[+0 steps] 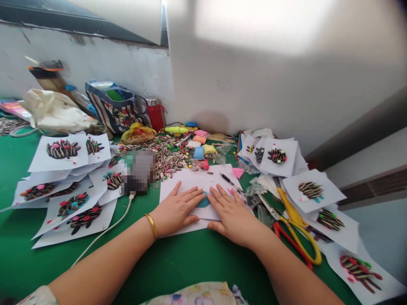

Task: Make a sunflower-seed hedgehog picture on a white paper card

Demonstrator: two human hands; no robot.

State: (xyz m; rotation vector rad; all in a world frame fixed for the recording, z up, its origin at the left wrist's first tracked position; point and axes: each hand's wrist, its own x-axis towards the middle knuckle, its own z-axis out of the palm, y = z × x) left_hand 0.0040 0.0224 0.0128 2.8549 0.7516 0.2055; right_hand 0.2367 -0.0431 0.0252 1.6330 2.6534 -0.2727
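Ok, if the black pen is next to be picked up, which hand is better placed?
Right, I'd say: the right hand lies flat with its fingers just short of the black pen; the left hand is farther away.

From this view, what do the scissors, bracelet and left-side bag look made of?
Scissors: blades likely polished steel, from the grey sheen; yellow handles probably smooth plastic.
Bracelet: gold-coloured, glossy, probably metal, plated or solid unclear.
Cream bag: looks like matte woven cloth, given its soft, slumped folds.
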